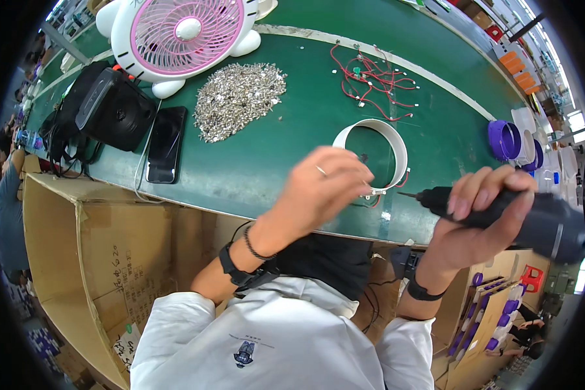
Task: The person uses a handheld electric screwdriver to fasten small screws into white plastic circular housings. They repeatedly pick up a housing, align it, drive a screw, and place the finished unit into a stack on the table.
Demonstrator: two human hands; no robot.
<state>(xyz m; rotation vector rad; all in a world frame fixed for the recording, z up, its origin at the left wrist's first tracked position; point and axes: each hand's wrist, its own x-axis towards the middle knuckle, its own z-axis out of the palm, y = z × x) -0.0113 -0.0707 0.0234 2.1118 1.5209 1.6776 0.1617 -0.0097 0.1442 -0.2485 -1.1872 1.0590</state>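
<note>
The right hand is wrapped around a dark electric screwdriver, fingers curled over the barrel, thumb along the near side; its thin bit points left, towards a white ring, and stands just apart from it. The ring sits near the table's near edge, between the two hands. At the ring's near-left side is the left hand, its fingers bent and drawn close together — whether they pinch the rim or some small part, I cannot tell. A short red wire shows by the ring's near side.

Beyond the ring lies a loose tangle of red wires with small white ends. To the left spreads a heap of small silvery metal pieces; farther left are a black phone and a black speaker — with a pink-and-white fan on the far side.
</note>
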